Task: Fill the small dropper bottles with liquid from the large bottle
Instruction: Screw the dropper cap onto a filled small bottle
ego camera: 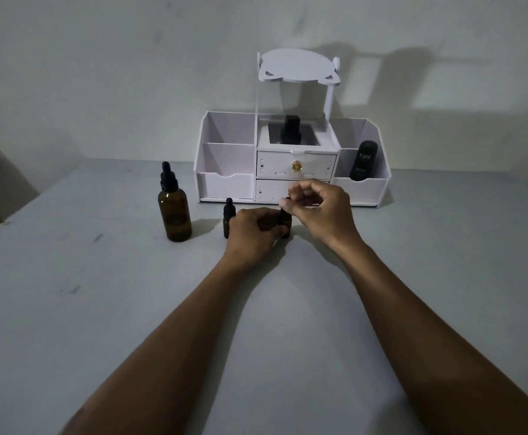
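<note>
A large amber bottle with a black dropper cap stands upright on the grey table, left of my hands. One small amber dropper bottle with its cap on stands just left of my left hand. My left hand grips the body of a second small dropper bottle on the table. My right hand pinches that bottle's top with thumb and fingertips; the cap is mostly hidden by my fingers.
A white desk organiser stands against the wall behind my hands, with drawers, side compartments and a raised shelf. A black bottle sits in its middle well and a dark tube in its right compartment. The table's left edge runs diagonally.
</note>
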Available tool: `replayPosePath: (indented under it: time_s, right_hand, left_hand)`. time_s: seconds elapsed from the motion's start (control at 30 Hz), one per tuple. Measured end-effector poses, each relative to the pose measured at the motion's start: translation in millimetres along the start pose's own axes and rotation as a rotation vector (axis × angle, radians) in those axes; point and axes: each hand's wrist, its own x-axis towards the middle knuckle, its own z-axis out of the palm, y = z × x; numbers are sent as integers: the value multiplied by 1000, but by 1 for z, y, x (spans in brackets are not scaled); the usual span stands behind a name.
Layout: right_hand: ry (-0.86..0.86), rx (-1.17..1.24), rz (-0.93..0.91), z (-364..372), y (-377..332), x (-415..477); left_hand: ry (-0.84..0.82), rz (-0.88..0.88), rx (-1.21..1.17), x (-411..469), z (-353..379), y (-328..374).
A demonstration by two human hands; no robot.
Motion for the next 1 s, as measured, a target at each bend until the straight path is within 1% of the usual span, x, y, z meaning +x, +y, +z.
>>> replayPosePath:
  time_s: [0.13, 0.23, 0.33, 0.43, 0.5, 0.7, 0.87, 1.0]
  right_hand:
    - [-44, -13, 6, 1, 1, 0]
    - [-11, -15, 23, 3, 2, 0]
    - [15, -2, -2, 3, 1, -2]
    - [-33, 18, 2, 1, 0, -4]
    - [-52, -18, -1, 1, 2, -3]
    - [10, -6, -1, 2, 3, -2]
    - [-31, -19, -7, 0, 3, -2]
    - [-16, -47, 2, -1, 3, -2]
  left_hand:
    - [1, -5, -4, 0, 1, 0]
    - [0, -2, -8, 0, 0, 0]
    - [5, 2, 1, -1, 0, 1]
    - [16, -3, -10, -2, 1, 2]
    - [15, -10, -21, -3, 0, 3]
    - [12, 12, 14, -1, 0, 1]
    - [4, -1, 3, -2, -1, 3]
    - [-8, -16, 3, 0, -1, 1]
